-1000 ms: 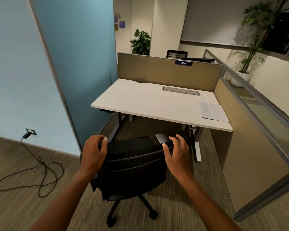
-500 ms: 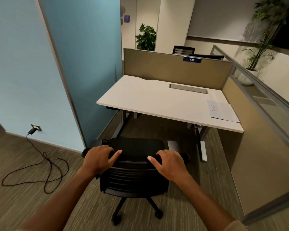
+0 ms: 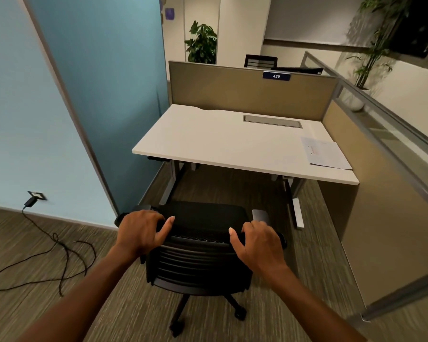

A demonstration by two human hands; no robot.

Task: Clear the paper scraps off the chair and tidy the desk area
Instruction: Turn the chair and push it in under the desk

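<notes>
Head view: we note both forearms extended forward and down. The left hand grips the top edge of the chair backrest, fingers curled over it, thumb pointing inward. The right hand grips the same edge likewise, fingers wrapped over. The chair stands on the floor before the desk, apart from it. A paper sheet lies at the desk's right edge. A partition label reads "439".
</notes>
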